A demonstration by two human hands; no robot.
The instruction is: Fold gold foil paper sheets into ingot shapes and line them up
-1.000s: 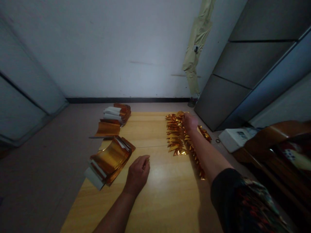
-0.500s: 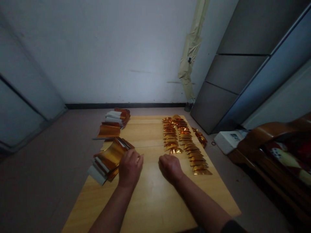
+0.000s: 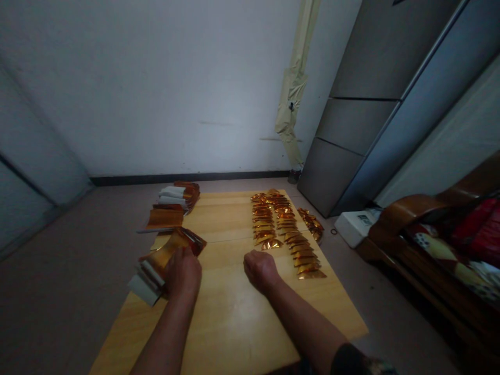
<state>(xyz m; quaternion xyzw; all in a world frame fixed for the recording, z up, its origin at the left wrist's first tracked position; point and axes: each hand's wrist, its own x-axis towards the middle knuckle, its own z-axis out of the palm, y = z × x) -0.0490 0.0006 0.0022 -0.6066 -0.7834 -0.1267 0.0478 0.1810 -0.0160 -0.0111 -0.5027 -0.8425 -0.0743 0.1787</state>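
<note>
My left hand [image 3: 183,275] is on the near stack of gold foil paper [image 3: 166,250] at the table's left edge. Its fingers are curled down onto a gold sheet, and the fingertips are partly hidden. Over the middle of the table my right hand [image 3: 261,268] is closed in a fist; whatever may be inside it is hidden. Just beyond it lies a folded gold foil piece [image 3: 271,244], at the near end of one row of folded foil pieces [image 3: 262,221]. A second row [image 3: 302,250] runs along the right side, its pieces overlapping.
Two more foil paper piles, one brown-gold [image 3: 166,216] and one with white backing [image 3: 172,195], overhang the wooden table [image 3: 230,333] at left. Beyond the right edge is a heap of gold pieces [image 3: 312,224]. A grey refrigerator [image 3: 339,166], white box [image 3: 353,228] and wooden bench [image 3: 394,250] stand right.
My left hand has moved left from the table's middle onto the near foil paper stack. The right hand stays closed in about the same place. The view has shifted slightly.
</note>
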